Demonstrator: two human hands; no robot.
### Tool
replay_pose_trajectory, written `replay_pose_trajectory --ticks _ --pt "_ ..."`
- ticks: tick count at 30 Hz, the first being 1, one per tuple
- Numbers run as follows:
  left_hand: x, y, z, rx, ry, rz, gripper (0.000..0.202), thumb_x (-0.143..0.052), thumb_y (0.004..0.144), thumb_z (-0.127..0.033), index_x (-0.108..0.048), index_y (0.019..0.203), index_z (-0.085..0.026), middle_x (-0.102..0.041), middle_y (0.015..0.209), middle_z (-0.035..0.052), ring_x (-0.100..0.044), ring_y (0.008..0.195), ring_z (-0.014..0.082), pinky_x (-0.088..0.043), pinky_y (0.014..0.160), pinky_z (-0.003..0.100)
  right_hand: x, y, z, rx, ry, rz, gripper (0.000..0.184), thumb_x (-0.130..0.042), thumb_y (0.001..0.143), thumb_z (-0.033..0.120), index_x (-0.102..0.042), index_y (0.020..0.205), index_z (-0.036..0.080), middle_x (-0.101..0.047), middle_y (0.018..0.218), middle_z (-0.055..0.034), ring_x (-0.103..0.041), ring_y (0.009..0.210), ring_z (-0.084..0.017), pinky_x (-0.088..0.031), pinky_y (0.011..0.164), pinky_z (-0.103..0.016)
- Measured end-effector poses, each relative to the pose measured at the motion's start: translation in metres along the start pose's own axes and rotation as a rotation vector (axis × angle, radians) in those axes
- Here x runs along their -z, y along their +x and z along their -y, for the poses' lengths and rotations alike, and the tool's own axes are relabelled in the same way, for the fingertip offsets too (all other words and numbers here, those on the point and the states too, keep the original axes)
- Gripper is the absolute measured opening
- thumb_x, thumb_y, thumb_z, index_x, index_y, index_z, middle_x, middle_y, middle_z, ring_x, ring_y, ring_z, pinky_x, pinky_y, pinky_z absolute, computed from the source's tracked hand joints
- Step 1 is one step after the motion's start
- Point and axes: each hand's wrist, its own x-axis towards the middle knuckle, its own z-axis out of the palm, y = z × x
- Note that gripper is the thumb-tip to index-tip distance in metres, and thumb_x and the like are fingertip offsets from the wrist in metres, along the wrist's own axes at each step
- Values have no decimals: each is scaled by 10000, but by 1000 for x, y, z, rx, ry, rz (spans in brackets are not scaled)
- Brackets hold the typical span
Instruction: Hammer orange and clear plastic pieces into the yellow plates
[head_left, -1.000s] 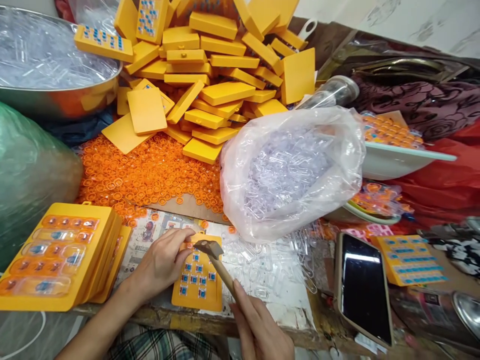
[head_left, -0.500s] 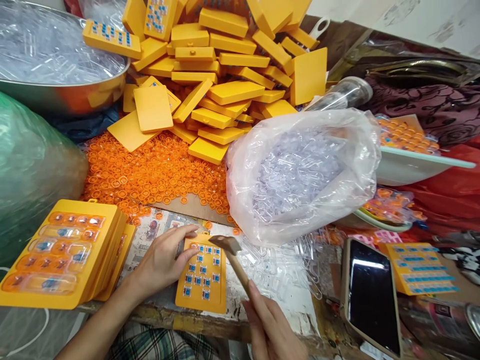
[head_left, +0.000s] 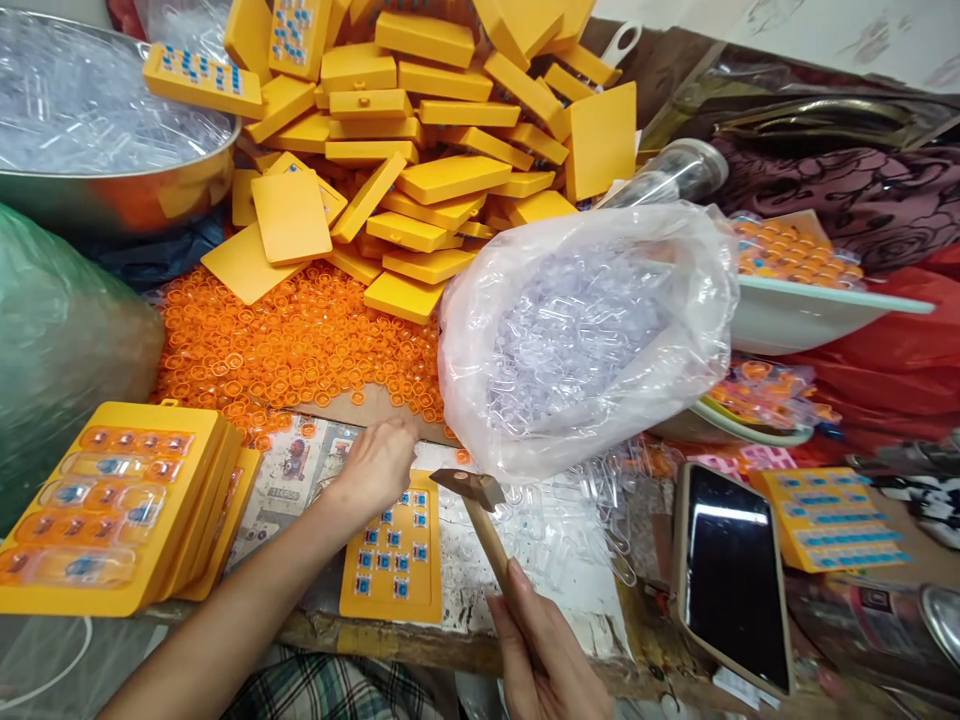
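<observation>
Left hand [head_left: 377, 468]: reaching past the top end of the yellow panel, fingers bent, at the near edge of the orange rings [head_left: 292, 345]. Fingertips hidden; can't tell if they're pinched on a ring.
Right hand [head_left: 551, 650]: wrapped on the handle of the hammer [head_left: 491, 555], well apart from the left.
Hammer: tilted, head up and away from the person, just right of the panel's upper corner in view. Can't tell if the head touches the bench top.
Yellow panel [head_left: 383, 582]: flat near the front edge of the wooden bench [head_left: 390, 637], between the hands. Blue-centred inserts sit in its face; top end partly covered by the left hand.
Loose clear pieces [head_left: 547, 545]: scattered right of the panel, beyond the hammer.
Clear bag [head_left: 469, 350]: open, full of clear hooks [head_left: 577, 320], behind the loose pieces.
Panel pile [head_left: 450, 180]: jumbled yellow panels at the back, behind the rings.
Panel stack [head_left: 196, 530]: left of the left forearm, leaning. Front one carries orange and clear parts.
Phone [head_left: 731, 560]: right side, screen dark, propped at a tilt.
Metal basin [head_left: 202, 180]: back left, heaped with clear parts. Green bag [head_left: 67, 330] just in front.
</observation>
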Motion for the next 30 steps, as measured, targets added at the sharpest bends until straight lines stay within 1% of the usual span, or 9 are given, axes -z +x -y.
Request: replay_pose_trajectory --ticks 6,9,12,15,18,21,23,26,30 --pt "5 8 23 -80 26 -156 275 -406 897 -88 -671 914 -157 -645 938 99 -580 933 224 -477 823 359 -2 1 0 -2 -28 19 595 -560 859 64 -434 1392 294 -688 974 -43 -675 812 -145 -530 699 -228" --pt "4 11 33 -135 -3 -173 292 -407 900 -87 -687 881 -168 -648 926 81 -573 942 216 -484 834 357 -3 0 0 7 -70 53 579 -545 877 87 -419 1403 292 -684 950 -41 -670 806 -135 -526 706 -217" --pt "6 5 34 -144 -55 -205 284 -428 890 -82 -694 873 -181 -654 922 61 -582 927 202 -495 832 348 -4 -2 -1 8 -105 79 559 -537 889 111 -416 1405 290 -679 924 -35 -666 776 -122 -519 695 -199" --pt "12 -14 26 -129 -120 -237 280 -484 881 -106 -628 1112 -173 -664 958 57 -601 899 183 -509 823 334 -3 -4 0 4 -88 83 564 -538 890 120 -408 1411 289 -675 921 -36 -666 771 -116 -511 677 -183" --pt "13 -42 16 -170 -202 -181 443 -515 879 -137 -470 1318 -178 -662 973 56 -606 892 179 -510 828 336 -3 -5 2 23 -62 64 539 -516 899 136 -422 1402 303 -681 930 -37 -670 775 -111 -502 640 -167" --pt "7 -63 14 -191 -251 -118 484 -508 879 -138 -426 1351 -203 -652 957 60 -594 909 202 -499 844 373 -2 -4 7 25 -86 115 482 -485 915 183 -458 1382 300 -682 902 -37 -656 693 -92 -480 562 -149" --pt "1 -68 16 -167 -289 -123 500 -521 872 -148 -413 1357 -211 -646 954 59 -589 913 207 -496 849 381 0 -2 10 29 -94 135 476 -476 914 189 -467 1376 302 -681 892 -37 -651 668 -86 -475 545 -143" --pt "-3 -68 21 -135 -364 -128 546 -539 862 -169 -370 1379 -221 -643 954 50 -589 914 203 -494 860 377 3 -1 11 79 -97 118 542 -472 904 147 -404 1412 325 -687 906 -44 -661 702 -103 -495 588 -164" --pt "-1 -67 23 -86 -427 -104 620 -547 847 -148 -309 1411 -247 -646 925 22 -594 916 187 -485 874 361 4 -1 8 108 -249 217 532 -412 918 148 -395 1416 336 -689 889 -40 -660 659 -127 -481 536 -182"
